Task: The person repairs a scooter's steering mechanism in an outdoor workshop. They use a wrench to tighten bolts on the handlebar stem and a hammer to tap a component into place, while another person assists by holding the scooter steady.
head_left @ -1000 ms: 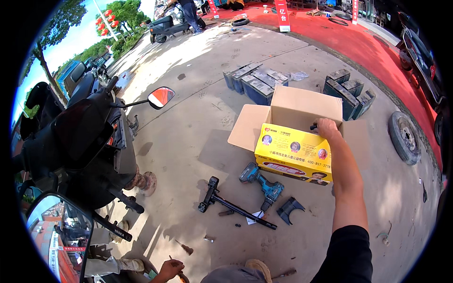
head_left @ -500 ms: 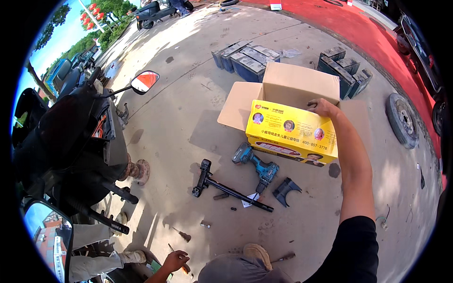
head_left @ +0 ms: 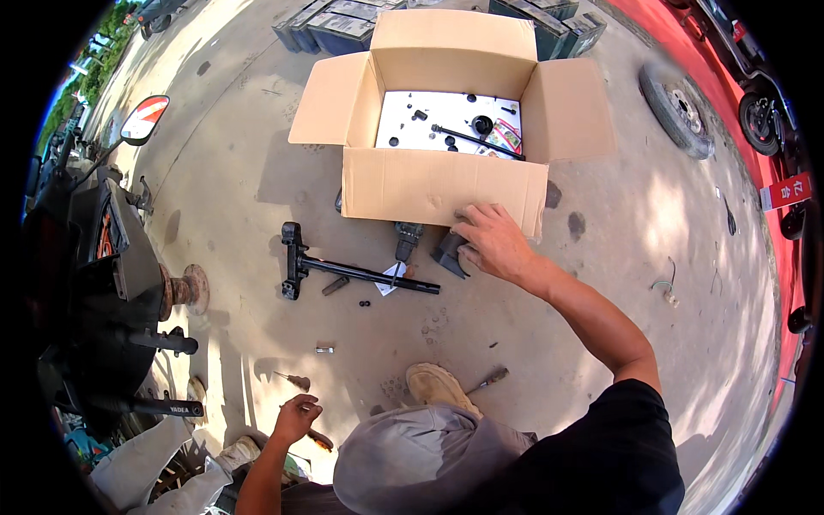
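An open cardboard box (head_left: 463, 33) with brown flaps stands ahead of me. My right hand (head_left: 491, 240) is at its near flap (head_left: 438, 184), fingers apart and bent against the lower edge. A black curved plastic part (head_left: 451, 255) lies beside the thumb. Within the box, a black rod (head_left: 479, 142) and small black pieces lie on a white surface. My left hand (head_left: 296, 417) hovers low on the left, loosely curled with its fingers apart and nothing visible in it. Just beside it on the ground is an orange handle (head_left: 320, 440).
A black T-shaped metal stem (head_left: 360, 273) lies before the box, near a partly hidden power drill (head_left: 408, 240). Screwdrivers (head_left: 489, 379) and a small metal socket (head_left: 324, 349) lie nearer me. A black scooter (head_left: 94, 326) stands left; batteries (head_left: 343, 30) and a wheel (head_left: 676, 112) lie beyond.
The near flap has folded outward and down, hiding the yellow printed side and showing the box's contents. My right hand has come down with it. The view has shifted; my left hand stays low.
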A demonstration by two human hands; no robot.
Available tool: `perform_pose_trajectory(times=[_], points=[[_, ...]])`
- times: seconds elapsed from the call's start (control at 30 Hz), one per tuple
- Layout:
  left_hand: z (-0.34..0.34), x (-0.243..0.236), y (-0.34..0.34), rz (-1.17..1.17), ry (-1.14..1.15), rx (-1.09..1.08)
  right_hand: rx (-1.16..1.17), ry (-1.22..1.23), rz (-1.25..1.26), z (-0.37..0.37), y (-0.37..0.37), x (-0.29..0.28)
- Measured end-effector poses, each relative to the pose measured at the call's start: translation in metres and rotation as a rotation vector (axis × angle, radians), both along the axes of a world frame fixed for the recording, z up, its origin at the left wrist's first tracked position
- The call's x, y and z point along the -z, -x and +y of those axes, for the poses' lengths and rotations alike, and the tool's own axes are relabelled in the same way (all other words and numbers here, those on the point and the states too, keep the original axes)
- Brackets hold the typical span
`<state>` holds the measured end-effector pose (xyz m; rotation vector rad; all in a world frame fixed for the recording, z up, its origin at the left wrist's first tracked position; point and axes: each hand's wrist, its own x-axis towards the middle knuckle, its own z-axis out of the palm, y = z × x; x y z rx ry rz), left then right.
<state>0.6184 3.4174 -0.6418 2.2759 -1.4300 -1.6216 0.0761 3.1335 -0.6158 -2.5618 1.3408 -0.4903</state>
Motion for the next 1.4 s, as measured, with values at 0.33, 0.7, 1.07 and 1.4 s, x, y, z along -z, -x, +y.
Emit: perform_pose_trajectory(times=[0.33, 0.7, 1.07, 1.4], points=[[-0.008, -0.003, -0.051, -0.355, 0.184, 0.314, -0.057, 0.292, -0.309, 0.018, -0.049, -0.040], [0.024, 0.064, -0.038, -0.287, 0.078, 0.109, -0.396, -0.872, -0.258, 0.142, -0.204, 0.107], [0.051, 0.064, -0.044, -0.332, 0.051, 0.121, -0.183, -0.775, -0.297, 0.154, -0.367, 0.188], [-0.039, 0.080, 0.003, -0.090, 0.263, 0.084, 0.373, 0.263, -0.218, -0.116, -0.044, -0.087]])
